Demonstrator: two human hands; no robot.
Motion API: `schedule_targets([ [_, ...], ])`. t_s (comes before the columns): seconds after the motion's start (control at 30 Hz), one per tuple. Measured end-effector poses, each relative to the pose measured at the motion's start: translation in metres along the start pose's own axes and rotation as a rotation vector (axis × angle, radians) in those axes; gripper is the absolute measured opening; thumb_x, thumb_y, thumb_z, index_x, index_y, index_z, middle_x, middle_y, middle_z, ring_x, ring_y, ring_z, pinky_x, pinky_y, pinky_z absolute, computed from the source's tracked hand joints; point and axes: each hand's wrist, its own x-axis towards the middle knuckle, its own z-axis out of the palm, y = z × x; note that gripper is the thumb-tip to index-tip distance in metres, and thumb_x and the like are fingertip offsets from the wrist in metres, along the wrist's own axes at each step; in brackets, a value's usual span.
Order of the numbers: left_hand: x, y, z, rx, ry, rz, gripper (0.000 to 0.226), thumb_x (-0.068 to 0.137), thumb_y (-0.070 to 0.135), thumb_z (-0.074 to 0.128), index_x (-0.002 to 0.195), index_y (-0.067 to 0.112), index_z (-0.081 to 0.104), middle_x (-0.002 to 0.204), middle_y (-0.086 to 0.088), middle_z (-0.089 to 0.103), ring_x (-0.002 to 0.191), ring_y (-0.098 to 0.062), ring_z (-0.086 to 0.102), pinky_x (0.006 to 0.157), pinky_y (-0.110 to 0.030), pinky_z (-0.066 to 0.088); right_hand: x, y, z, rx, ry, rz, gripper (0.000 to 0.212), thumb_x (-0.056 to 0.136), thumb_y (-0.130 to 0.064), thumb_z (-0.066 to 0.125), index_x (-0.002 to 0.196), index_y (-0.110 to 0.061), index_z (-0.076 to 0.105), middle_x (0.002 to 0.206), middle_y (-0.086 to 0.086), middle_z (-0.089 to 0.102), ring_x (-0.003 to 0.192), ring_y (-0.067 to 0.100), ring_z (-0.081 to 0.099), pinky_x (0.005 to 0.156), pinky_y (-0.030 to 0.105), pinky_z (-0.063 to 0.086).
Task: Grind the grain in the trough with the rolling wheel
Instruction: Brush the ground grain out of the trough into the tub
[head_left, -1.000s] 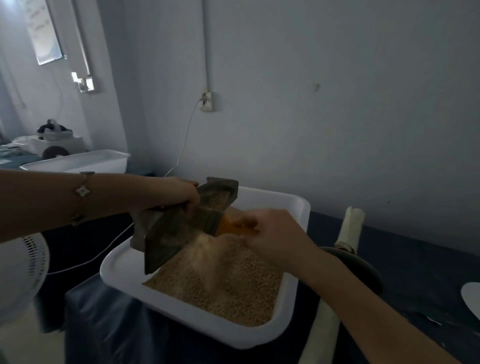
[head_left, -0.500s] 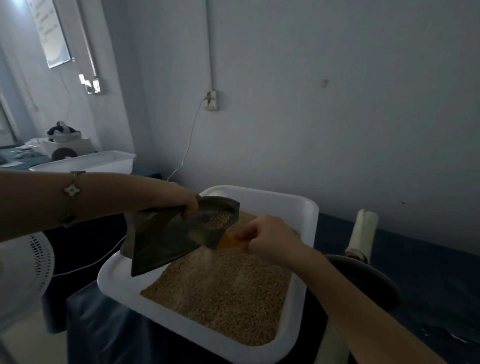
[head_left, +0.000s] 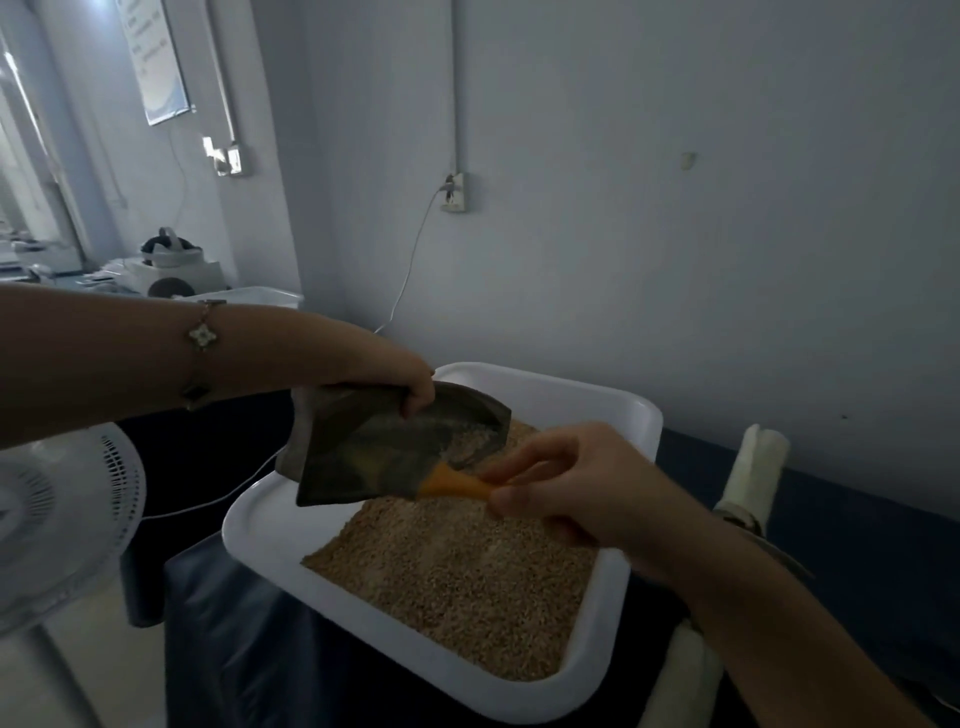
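The left hand (head_left: 410, 382) is reaching in from the left and gripping the far edge of a dark metal trough (head_left: 395, 449), fingers curled over its rim, holding it tilted above the far left corner of a white tray (head_left: 613, 644). A little grain (head_left: 472, 434) is lying in the far end of the trough's hollow. The right hand (head_left: 576, 483) is coming in from the near right and pinching an orange handle (head_left: 454, 486) between thumb and fingers; the handle's far end is meeting the trough's near edge, and what it belongs to cannot be told. Both are hanging just over the tray.

The tray is sitting on a dark-covered table (head_left: 249, 649) and is holding a wide bed of tan grain, heaped toward its right and near sides. A bracelet (head_left: 201, 338) with a clover charm is circling the left wrist.

To the right of the tray, partly hidden by the right forearm, a pale cylinder (head_left: 756, 473) is sticking up from a dark rounded thing that may be the wheel; it is too hidden to be sure. A white fan (head_left: 62, 514) is standing at the near left. On the far wall a socket (head_left: 453, 192) is carrying a white cable (head_left: 410, 265) running down toward the table. Far left, a white bin (head_left: 260, 296) and a white box are resting on another surface.
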Motion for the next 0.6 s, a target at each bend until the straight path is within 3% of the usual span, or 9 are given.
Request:
schedule_targets([
  [0.07,0.0,0.003,-0.001,0.033,-0.003,0.01,0.079,0.048,0.023,0.061,0.125,0.018,0.051,0.12,-0.02,0.058,0.102,-0.04,0.06,0.092,-0.052,0.049,0.007,0.003,0.012,0.048,-0.011,0.03,0.012,0.075,-0.01,0.074,0.079,-0.021,0.073,0.076,0.005,0.072,0.039,0.003,0.046,0.037,0.015,0.034],
  [0.13,0.001,0.006,-0.001,0.074,0.005,0.032,0.077,0.05,0.022,0.062,0.125,0.021,0.05,0.122,-0.018,0.057,0.102,-0.039,0.06,0.092,-0.051,0.049,0.016,0.014,0.015,-0.054,0.082,0.058,0.014,0.075,-0.013,0.075,0.072,-0.026,0.072,0.065,-0.005,0.069,0.041,0.001,0.049,0.041,0.016,0.041],
  [0.2,0.006,0.003,-0.002,0.064,0.002,0.031,0.087,0.039,0.025,0.066,0.125,0.022,0.051,0.119,-0.017,0.059,0.101,-0.04,0.06,0.092,-0.051,0.049,0.024,0.028,0.009,-0.287,0.213,0.065,0.017,0.077,-0.019,0.073,0.067,-0.03,0.067,0.063,-0.012,0.064,0.055,0.0,0.057,0.058,0.022,0.052],
  [0.27,0.012,-0.002,-0.006,0.046,0.003,0.018,0.097,0.028,0.027,0.068,0.124,0.024,0.054,0.117,-0.017,0.06,0.101,-0.04,0.061,0.091,-0.05,0.049,0.026,0.038,-0.004,-0.448,0.304,0.074,0.013,0.079,-0.021,0.071,0.073,-0.03,0.066,0.072,-0.015,0.064,0.071,0.004,0.061,0.073,0.029,0.054],
  [0.3,0.015,-0.007,-0.007,0.035,0.002,0.017,0.1,0.024,0.027,0.068,0.123,0.026,0.054,0.118,-0.016,0.06,0.102,-0.04,0.061,0.092,-0.05,0.049,0.025,0.04,-0.012,-0.434,0.323,0.077,0.009,0.079,-0.019,0.072,0.077,-0.027,0.068,0.075,-0.011,0.065,0.07,0.005,0.062,0.07,0.029,0.054],
  [0.37,0.023,-0.012,-0.009,0.022,-0.002,0.018,0.101,0.021,0.026,0.068,0.121,0.028,0.054,0.123,-0.015,0.057,0.106,-0.04,0.058,0.095,-0.049,0.047,0.015,0.037,-0.025,-0.212,0.303,0.091,0.009,0.077,-0.012,0.073,0.083,-0.019,0.072,0.073,0.0,0.069,0.052,0.005,0.057,0.05,0.022,0.046],
  [0.43,0.031,-0.012,-0.009,0.049,0.013,0.022,0.102,0.022,0.016,0.066,0.122,0.029,0.051,0.125,-0.016,0.053,0.11,-0.039,0.054,0.096,-0.041,0.045,0.008,0.03,-0.026,0.006,0.2,0.086,0.01,0.076,-0.008,0.073,0.082,-0.016,0.074,0.075,0.01,0.071,0.04,0.005,0.049,0.039,0.016,0.035],
  [0.53,0.036,-0.013,-0.008,0.069,0.07,0.011,0.092,0.022,0.007,0.059,0.109,0.032,0.043,0.102,-0.01,0.052,0.079,-0.025,0.051,0.067,-0.024,0.047,0.007,0.019,-0.004,0.072,-0.011,0.021,0.012,0.076,-0.01,0.073,0.082,-0.021,0.075,0.08,0.011,0.072,0.041,0.004,0.048,0.038,0.015,0.035],
  [0.6,0.037,-0.012,-0.009,0.138,0.06,-0.003,0.108,0.015,0.01,0.06,0.119,0.03,0.041,0.114,-0.009,0.052,0.091,-0.029,0.053,0.059,-0.021,0.046,0.015,0.019,0.011,0.071,-0.041,0.006,0.012,0.077,-0.013,0.073,0.084,-0.022,0.074,0.085,0.012,0.072,0.044,0.005,0.048,0.04,0.016,0.036],
])
